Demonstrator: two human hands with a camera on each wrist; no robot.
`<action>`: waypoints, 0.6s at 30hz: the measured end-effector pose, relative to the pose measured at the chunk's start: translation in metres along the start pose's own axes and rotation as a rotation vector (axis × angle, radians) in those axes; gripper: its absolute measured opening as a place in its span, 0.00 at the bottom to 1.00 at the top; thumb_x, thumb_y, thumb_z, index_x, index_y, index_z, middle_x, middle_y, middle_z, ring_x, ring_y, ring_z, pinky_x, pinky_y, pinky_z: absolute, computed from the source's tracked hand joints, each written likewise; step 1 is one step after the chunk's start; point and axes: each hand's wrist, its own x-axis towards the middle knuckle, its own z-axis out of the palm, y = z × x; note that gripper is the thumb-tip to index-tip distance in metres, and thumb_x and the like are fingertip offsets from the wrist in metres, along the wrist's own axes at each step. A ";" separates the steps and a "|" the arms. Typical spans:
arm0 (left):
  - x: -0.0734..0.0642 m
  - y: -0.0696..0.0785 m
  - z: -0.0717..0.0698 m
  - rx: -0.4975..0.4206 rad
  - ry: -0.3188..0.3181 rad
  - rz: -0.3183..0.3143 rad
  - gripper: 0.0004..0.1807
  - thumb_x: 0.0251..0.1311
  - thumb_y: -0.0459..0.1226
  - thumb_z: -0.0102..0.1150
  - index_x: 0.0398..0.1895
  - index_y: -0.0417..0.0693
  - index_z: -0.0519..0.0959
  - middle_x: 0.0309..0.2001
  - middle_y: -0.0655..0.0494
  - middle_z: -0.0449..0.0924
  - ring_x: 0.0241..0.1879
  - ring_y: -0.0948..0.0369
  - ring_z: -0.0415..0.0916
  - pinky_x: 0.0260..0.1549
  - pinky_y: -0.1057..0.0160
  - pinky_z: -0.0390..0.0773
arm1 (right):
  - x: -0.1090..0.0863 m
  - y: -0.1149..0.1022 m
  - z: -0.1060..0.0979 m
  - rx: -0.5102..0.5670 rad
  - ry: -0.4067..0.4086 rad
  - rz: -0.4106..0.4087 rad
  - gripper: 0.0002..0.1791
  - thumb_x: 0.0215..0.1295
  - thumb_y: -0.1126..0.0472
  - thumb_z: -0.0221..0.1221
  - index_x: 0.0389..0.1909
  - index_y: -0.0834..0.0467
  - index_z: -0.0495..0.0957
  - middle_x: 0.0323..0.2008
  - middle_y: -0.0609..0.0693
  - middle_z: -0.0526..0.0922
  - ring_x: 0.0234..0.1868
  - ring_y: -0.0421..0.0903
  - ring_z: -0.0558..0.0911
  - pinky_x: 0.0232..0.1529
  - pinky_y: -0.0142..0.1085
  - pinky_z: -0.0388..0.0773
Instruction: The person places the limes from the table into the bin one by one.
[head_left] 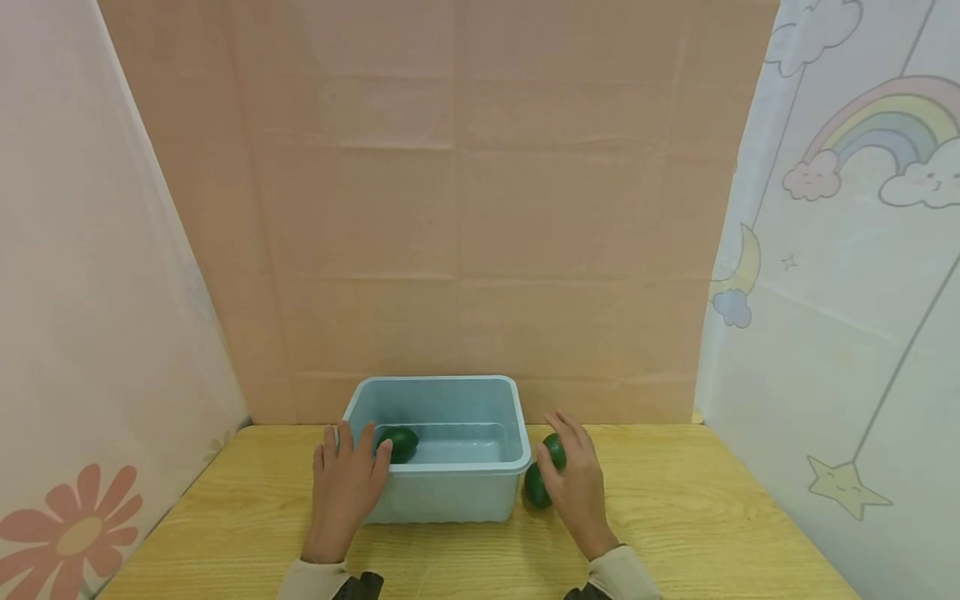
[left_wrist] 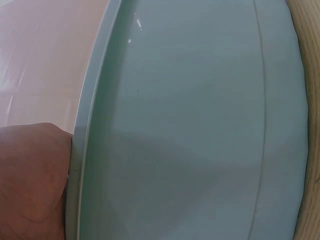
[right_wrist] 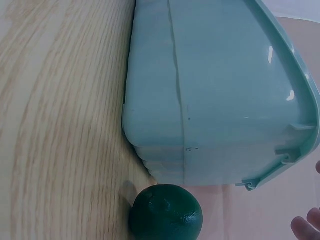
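A light blue plastic bin [head_left: 450,496] stands on the table, with one dark green avocado [head_left: 401,442] lying at the left inside it. My left hand [head_left: 348,479] is at the bin's front left corner, fingers spread, its thumb overlapping the avocado in the head view. In the left wrist view, part of that hand [left_wrist: 32,182] shows beside the rim. Right of the bin are two more avocados, a nearer one [head_left: 536,487] and a farther one [head_left: 555,450]. My right hand [head_left: 577,487] is over them, fingers extended and thumb apart; its fingertips [right_wrist: 305,230] appear raised off the table in the right wrist view.
The wooden table [head_left: 690,517] runs back to a tan sheet [head_left: 487,208] hanging behind the bin. Pale printed curtains close off the left [head_left: 97,250] and right [head_left: 847,333] sides.
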 end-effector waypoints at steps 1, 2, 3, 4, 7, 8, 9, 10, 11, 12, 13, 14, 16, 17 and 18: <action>0.000 0.000 0.000 0.001 -0.001 0.000 0.27 0.77 0.46 0.45 0.68 0.35 0.69 0.69 0.20 0.56 0.71 0.26 0.45 0.65 0.28 0.48 | 0.000 0.000 0.000 -0.001 0.001 0.002 0.28 0.54 0.73 0.70 0.58 0.63 0.78 0.60 0.61 0.78 0.59 0.60 0.78 0.49 0.54 0.79; 0.000 0.000 0.000 0.000 -0.002 0.000 0.27 0.77 0.46 0.45 0.68 0.35 0.69 0.69 0.20 0.56 0.71 0.26 0.45 0.65 0.28 0.48 | 0.000 0.000 0.000 -0.003 0.000 0.005 0.28 0.54 0.73 0.70 0.58 0.63 0.78 0.60 0.61 0.78 0.59 0.60 0.78 0.49 0.54 0.79; 0.000 0.000 0.000 0.000 -0.002 -0.001 0.27 0.77 0.46 0.45 0.68 0.35 0.69 0.69 0.20 0.56 0.71 0.26 0.45 0.65 0.28 0.48 | 0.000 0.000 0.000 -0.004 -0.001 0.009 0.28 0.54 0.74 0.70 0.59 0.63 0.78 0.60 0.60 0.78 0.59 0.60 0.78 0.49 0.55 0.79; 0.000 0.000 0.000 -0.001 -0.003 -0.001 0.27 0.77 0.46 0.45 0.68 0.35 0.69 0.69 0.20 0.55 0.71 0.26 0.45 0.65 0.28 0.48 | 0.000 0.000 0.000 -0.004 -0.002 0.013 0.28 0.54 0.74 0.70 0.59 0.62 0.78 0.60 0.61 0.78 0.59 0.60 0.78 0.49 0.55 0.79; 0.000 -0.001 0.000 -0.006 -0.003 -0.002 0.28 0.77 0.46 0.44 0.68 0.35 0.69 0.69 0.20 0.55 0.71 0.26 0.44 0.65 0.28 0.48 | 0.000 0.000 0.000 -0.013 0.001 0.018 0.28 0.54 0.74 0.70 0.59 0.63 0.78 0.59 0.61 0.78 0.59 0.61 0.78 0.49 0.55 0.79; 0.000 -0.001 0.000 -0.008 -0.002 -0.002 0.28 0.77 0.46 0.44 0.68 0.35 0.69 0.69 0.20 0.55 0.71 0.26 0.44 0.65 0.27 0.48 | 0.000 0.000 0.000 -0.015 0.003 0.018 0.28 0.54 0.74 0.69 0.58 0.63 0.78 0.59 0.61 0.78 0.59 0.61 0.78 0.48 0.55 0.80; 0.000 -0.001 0.001 -0.009 -0.002 -0.002 0.28 0.77 0.46 0.44 0.68 0.35 0.69 0.69 0.20 0.55 0.71 0.26 0.44 0.65 0.27 0.47 | 0.000 0.001 0.000 -0.017 0.007 0.015 0.28 0.54 0.74 0.70 0.58 0.64 0.78 0.59 0.62 0.78 0.58 0.61 0.78 0.48 0.55 0.80; 0.000 -0.001 0.001 -0.009 0.000 0.000 0.28 0.77 0.47 0.44 0.68 0.35 0.69 0.69 0.19 0.55 0.71 0.26 0.44 0.65 0.27 0.48 | 0.000 0.001 0.000 -0.020 0.010 0.012 0.28 0.54 0.74 0.70 0.58 0.65 0.78 0.59 0.62 0.78 0.58 0.62 0.78 0.48 0.55 0.80; 0.000 -0.001 0.001 -0.009 0.001 0.002 0.28 0.77 0.47 0.44 0.68 0.35 0.69 0.69 0.19 0.55 0.72 0.26 0.44 0.65 0.27 0.48 | 0.000 0.002 0.000 -0.020 0.013 0.009 0.28 0.53 0.75 0.69 0.58 0.65 0.78 0.59 0.62 0.78 0.58 0.62 0.78 0.47 0.55 0.80; 0.001 -0.002 0.001 -0.010 0.003 0.004 0.28 0.77 0.47 0.44 0.68 0.35 0.69 0.69 0.19 0.55 0.72 0.26 0.44 0.65 0.27 0.48 | 0.000 0.003 0.000 -0.022 0.015 0.006 0.28 0.53 0.75 0.69 0.58 0.65 0.78 0.59 0.63 0.78 0.58 0.62 0.78 0.47 0.55 0.80; 0.001 -0.002 0.002 -0.009 0.007 0.007 0.28 0.77 0.47 0.44 0.68 0.35 0.69 0.68 0.19 0.56 0.71 0.26 0.44 0.65 0.27 0.48 | 0.000 0.004 0.000 -0.024 0.014 0.006 0.28 0.53 0.75 0.70 0.58 0.66 0.78 0.59 0.63 0.77 0.58 0.62 0.78 0.47 0.55 0.80; 0.001 -0.002 0.002 -0.008 0.010 0.010 0.28 0.77 0.47 0.44 0.68 0.35 0.70 0.68 0.19 0.56 0.71 0.26 0.45 0.64 0.27 0.48 | 0.000 0.004 0.000 -0.026 0.013 0.005 0.29 0.53 0.75 0.70 0.58 0.65 0.78 0.59 0.63 0.77 0.58 0.62 0.78 0.47 0.55 0.80; 0.001 -0.003 0.002 -0.005 0.018 0.017 0.28 0.77 0.47 0.44 0.68 0.35 0.70 0.68 0.18 0.56 0.71 0.26 0.45 0.64 0.27 0.49 | 0.000 0.005 0.000 -0.029 0.009 0.007 0.29 0.53 0.75 0.70 0.59 0.65 0.77 0.59 0.63 0.77 0.58 0.62 0.78 0.48 0.55 0.80; 0.002 -0.003 0.003 -0.004 0.021 0.019 0.27 0.77 0.47 0.44 0.67 0.35 0.70 0.67 0.18 0.57 0.71 0.25 0.46 0.64 0.27 0.50 | 0.000 0.005 0.000 -0.030 0.006 0.008 0.30 0.53 0.75 0.70 0.59 0.65 0.77 0.60 0.63 0.77 0.58 0.62 0.78 0.48 0.55 0.80; 0.002 -0.003 0.003 -0.002 0.023 0.021 0.27 0.77 0.46 0.45 0.67 0.34 0.70 0.67 0.18 0.57 0.71 0.25 0.46 0.64 0.27 0.50 | 0.000 0.005 0.000 -0.032 0.002 0.011 0.30 0.52 0.75 0.70 0.60 0.65 0.77 0.60 0.63 0.77 0.58 0.62 0.78 0.48 0.54 0.80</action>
